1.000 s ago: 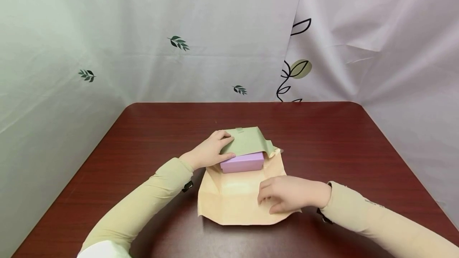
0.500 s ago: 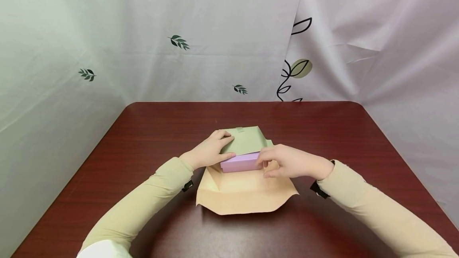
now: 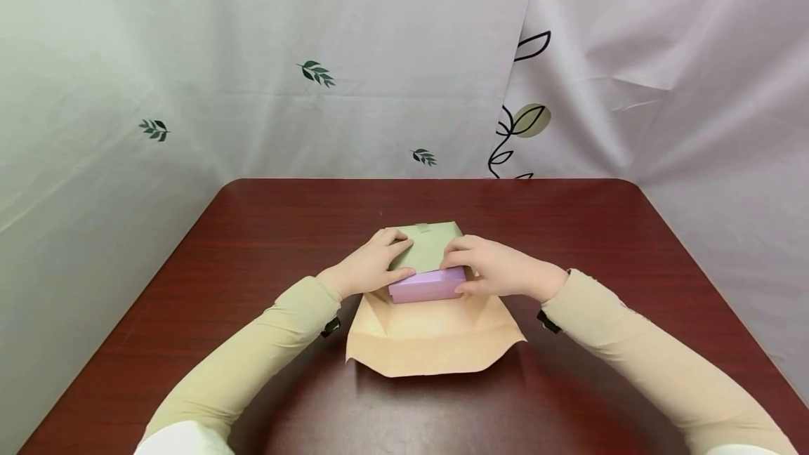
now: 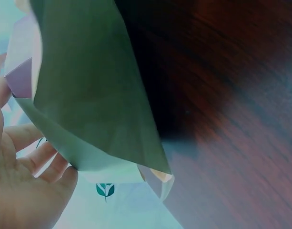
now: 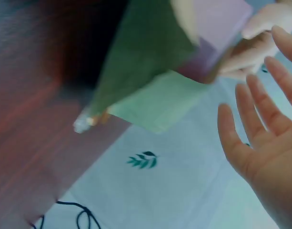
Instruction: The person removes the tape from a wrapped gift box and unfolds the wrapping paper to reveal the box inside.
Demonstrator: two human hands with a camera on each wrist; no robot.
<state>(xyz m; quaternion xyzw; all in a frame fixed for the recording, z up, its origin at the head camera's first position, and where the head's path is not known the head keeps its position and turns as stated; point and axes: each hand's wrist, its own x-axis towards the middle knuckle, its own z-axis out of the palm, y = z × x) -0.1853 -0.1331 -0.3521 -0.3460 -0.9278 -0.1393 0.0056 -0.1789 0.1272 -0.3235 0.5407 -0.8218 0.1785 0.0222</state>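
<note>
A purple box (image 3: pixel 422 289) lies in the middle of the table, its back and top under green paper (image 3: pixel 422 248) with a small tab of tape. The same sheet's cream side (image 3: pixel 430 350) spreads in front, its near edge raised. My left hand (image 3: pixel 371 265) rests on the box's left end, fingers on the green paper and thumb at the front top edge. Over the right end is my right hand (image 3: pixel 496 265), its thumb near the front corner. In the right wrist view, the fingers (image 5: pixel 253 112) of that hand look extended; contact is unclear.
The dark red wooden table (image 3: pixel 284 209) has rounded far corners. A white curtain (image 3: pixel 379 125) with leaf prints hangs behind and beside it. Dark bands (image 3: pixel 548 321) sit at both wrists.
My right hand has moved from the paper's near right part up to the box's right end. The cream paper's front edge has risen and shifted slightly away. My left hand stays put.
</note>
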